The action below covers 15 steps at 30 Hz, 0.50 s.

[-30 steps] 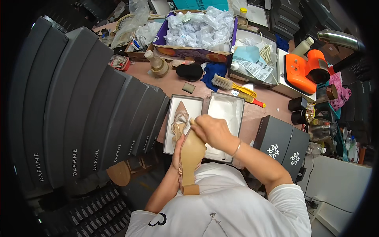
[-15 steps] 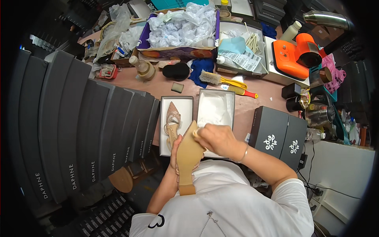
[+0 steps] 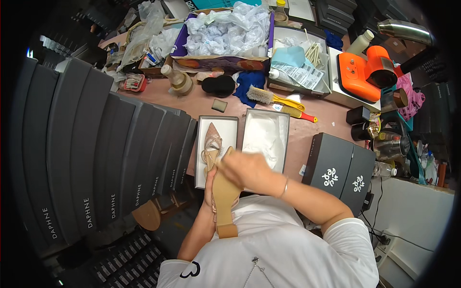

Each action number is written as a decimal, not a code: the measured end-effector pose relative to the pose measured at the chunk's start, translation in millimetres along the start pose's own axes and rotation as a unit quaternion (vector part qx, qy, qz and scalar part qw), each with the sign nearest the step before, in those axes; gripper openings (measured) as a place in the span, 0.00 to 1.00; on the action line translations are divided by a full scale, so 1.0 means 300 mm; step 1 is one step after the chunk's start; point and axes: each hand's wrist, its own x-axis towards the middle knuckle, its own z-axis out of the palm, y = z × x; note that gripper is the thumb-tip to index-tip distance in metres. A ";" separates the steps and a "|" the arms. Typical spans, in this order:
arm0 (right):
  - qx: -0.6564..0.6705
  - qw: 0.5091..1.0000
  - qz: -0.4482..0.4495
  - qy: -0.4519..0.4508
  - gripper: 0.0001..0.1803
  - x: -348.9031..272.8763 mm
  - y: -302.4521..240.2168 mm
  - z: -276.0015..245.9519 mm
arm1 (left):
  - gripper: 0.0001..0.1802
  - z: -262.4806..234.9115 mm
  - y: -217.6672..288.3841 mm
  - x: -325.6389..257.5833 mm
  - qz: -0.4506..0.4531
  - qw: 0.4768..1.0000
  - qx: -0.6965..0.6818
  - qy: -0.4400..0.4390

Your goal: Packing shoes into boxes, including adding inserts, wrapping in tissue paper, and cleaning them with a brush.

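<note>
My left hand (image 3: 210,186) is closed round the side of a beige high-heeled shoe (image 3: 224,198), held sole up in front of my chest with its toe away from me. Over the front of that sole, my right hand (image 3: 253,172) is bent in a pinch. Its fingertips are smeared by motion, and whatever they hold is hidden. The matching pointed shoe (image 3: 212,137) lies in an open shoebox (image 3: 198,161) just beyond. Beside it is a second open box part (image 3: 264,126) with white paper inside.
Tall stacks of dark shoeboxes (image 3: 72,153) rise on the left. Closed boxes (image 3: 331,163) stand at right. Farther back are brushes (image 3: 283,100), a black oval pad (image 3: 218,86), a purple carton (image 3: 225,63) of crumpled plastic and an orange device (image 3: 357,77).
My right hand has moved left and slightly down across the front of the sole, now covering more of it. The left hand still holds the shoe; the view has shifted slightly.
</note>
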 end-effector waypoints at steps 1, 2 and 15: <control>-0.004 0.999 0.029 0.012 0.09 0.007 0.023 -0.005 | 0.32 -0.038 -0.003 0.000 -0.014 0.999 -0.018 -0.044; -0.010 0.998 0.056 0.029 0.08 0.026 0.053 0.001 | 0.31 0.039 -0.005 0.009 0.023 0.993 -0.056 0.101; 0.246 0.929 0.227 0.156 0.11 -0.078 0.100 -0.052 | 0.37 0.019 0.026 -0.009 0.018 0.999 -0.031 0.021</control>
